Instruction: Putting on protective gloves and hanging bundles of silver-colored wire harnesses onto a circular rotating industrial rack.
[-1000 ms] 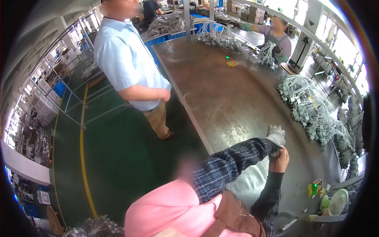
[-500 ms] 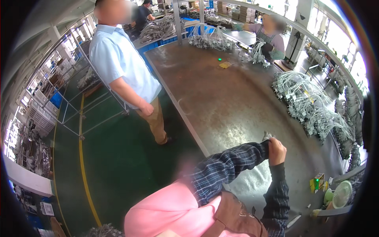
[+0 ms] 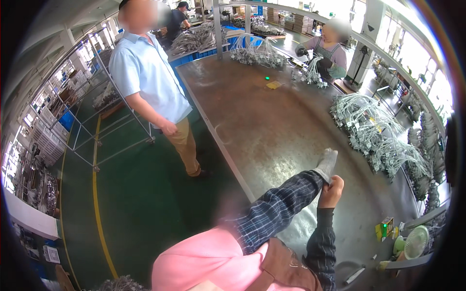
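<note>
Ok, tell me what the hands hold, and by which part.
The right hand grips the grey glove by its cuff; the left hand, inside it, holds nothing.

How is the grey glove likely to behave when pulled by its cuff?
Probably floppy and stretchy: the grey glove follows the shape of the left hand while the right hand pinches its cuff. Likely light, as it looks like thin fabric.

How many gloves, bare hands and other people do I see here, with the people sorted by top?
grey glove, worn: 1
bare right hand, gripping its cuff: 1
person in light blue shirt: 1
person in dark top: 1
person in apron: 1
Total: 5
</note>
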Demonstrator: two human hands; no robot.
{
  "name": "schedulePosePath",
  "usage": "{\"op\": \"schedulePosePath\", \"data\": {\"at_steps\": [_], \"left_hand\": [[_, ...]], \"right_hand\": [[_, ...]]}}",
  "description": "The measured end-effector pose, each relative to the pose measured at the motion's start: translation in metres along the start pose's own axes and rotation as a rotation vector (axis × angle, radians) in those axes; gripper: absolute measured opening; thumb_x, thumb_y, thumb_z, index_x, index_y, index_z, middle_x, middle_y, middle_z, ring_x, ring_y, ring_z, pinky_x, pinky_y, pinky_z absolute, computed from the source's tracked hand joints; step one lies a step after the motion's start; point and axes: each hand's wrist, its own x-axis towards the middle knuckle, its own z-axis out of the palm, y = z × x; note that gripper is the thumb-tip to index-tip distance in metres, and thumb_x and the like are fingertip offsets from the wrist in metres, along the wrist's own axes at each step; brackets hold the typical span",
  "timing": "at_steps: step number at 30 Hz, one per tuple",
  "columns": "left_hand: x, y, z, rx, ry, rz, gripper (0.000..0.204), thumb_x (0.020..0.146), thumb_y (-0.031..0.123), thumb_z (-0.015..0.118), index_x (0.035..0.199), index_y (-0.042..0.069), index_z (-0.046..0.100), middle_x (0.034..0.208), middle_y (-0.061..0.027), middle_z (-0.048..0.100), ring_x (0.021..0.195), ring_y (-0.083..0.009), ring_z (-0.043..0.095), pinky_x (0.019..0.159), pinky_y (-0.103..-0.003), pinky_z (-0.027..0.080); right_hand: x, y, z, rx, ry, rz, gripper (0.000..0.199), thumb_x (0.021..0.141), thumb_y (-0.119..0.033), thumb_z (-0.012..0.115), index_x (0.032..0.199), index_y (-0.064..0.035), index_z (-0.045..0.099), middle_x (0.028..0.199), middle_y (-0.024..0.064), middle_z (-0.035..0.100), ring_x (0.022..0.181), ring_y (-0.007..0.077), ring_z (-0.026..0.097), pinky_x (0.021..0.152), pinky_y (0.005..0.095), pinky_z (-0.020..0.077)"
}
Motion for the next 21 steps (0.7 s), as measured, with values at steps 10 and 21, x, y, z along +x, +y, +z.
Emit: {"op": "schedulePosePath", "data": {"at_steps": [10, 21], "left_hand": [[0.002, -0.022, -0.005, -0.546, 0.058, -0.083, 0.056, 0.09, 0.038, 0.046, 0.131, 0.0, 0.039, 0.134, -0.0094, 0.042, 0.124, -0.0198, 0.037, 0.103, -0.031, 0.027], [-0.037, 0.03, -0.014, -1.002, -0.02, -0.2, 0.06, 0.084, 0.048, 0.049, 0.131, 0.012, 0.039, 0.126, -0.0037, 0.045, 0.112, -0.0167, 0.044, 0.097, -0.031, 0.032]], "right_hand": [[-0.029, 0.042, 0.021, 0.182, -0.222, 0.232, 0.011, 0.08, -0.007, 0.048, 0.09, -0.0008, 0.046, 0.066, 0.0169, 0.049, 0.059, 0.0293, 0.052, 0.055, 0.0405, 0.0401], [-0.026, 0.031, 0.014, 0.745, -0.27, 0.9, 0.01, 0.084, -0.007, 0.049, 0.091, -0.0003, 0.05, 0.073, 0.0099, 0.052, 0.067, 0.0097, 0.05, 0.058, 0.0292, 0.0411]]}}
